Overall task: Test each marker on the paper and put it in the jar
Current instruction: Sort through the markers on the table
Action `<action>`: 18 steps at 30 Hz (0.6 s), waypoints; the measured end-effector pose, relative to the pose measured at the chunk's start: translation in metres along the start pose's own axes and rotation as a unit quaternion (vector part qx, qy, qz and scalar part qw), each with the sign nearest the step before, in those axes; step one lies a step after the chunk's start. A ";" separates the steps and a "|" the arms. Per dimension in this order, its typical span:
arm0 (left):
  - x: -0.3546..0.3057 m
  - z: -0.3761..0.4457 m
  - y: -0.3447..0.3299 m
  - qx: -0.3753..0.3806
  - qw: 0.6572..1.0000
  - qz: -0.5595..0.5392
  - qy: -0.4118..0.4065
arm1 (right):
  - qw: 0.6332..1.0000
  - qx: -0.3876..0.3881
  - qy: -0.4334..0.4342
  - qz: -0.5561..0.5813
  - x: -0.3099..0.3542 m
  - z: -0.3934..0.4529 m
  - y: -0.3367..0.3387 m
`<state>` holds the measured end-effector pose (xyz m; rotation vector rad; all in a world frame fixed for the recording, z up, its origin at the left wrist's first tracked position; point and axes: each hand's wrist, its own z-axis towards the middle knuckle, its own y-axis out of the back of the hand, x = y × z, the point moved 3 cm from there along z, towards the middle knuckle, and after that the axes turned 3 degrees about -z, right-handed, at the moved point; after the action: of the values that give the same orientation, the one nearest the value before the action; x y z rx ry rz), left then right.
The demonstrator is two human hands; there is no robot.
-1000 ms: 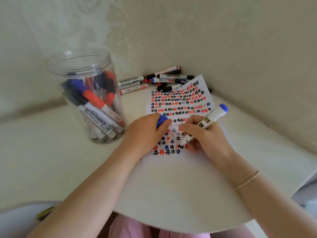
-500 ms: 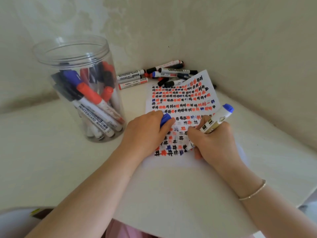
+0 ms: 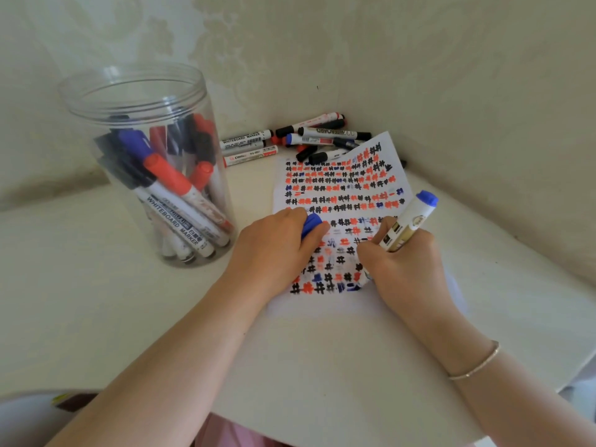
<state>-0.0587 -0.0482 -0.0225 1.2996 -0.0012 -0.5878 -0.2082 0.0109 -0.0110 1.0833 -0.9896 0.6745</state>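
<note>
We see the blue marker (image 3: pixel 407 224) still gripped in the right hand (image 3: pixel 403 266), tip down on the paper (image 3: pixel 342 195) at the bottom row as half a second ago, the left hand (image 3: pixel 274 250) still holding the blue cap (image 3: pixel 310 223), the jar (image 3: pixel 154 162) of markers unmoved at left
</note>
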 end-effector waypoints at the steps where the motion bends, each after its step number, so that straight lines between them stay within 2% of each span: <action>1: 0.000 0.000 0.000 -0.001 1.000 0.000 0.000 | 1.000 -0.004 -0.004 0.003 -0.001 0.001 0.001; 10: 0.001 0.000 -0.001 -0.002 1.000 -0.003 0.003 | 0.999 0.026 -0.022 0.019 0.001 0.000 0.000; 18: 0.002 -0.001 -0.001 -0.003 1.000 -0.008 0.003 | 0.999 0.010 -0.020 0.032 -0.001 0.001 0.001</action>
<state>-0.0576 -0.0483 -0.0243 1.2960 0.0154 -0.5980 -0.2093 0.0106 -0.0115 1.0886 -1.0574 0.7190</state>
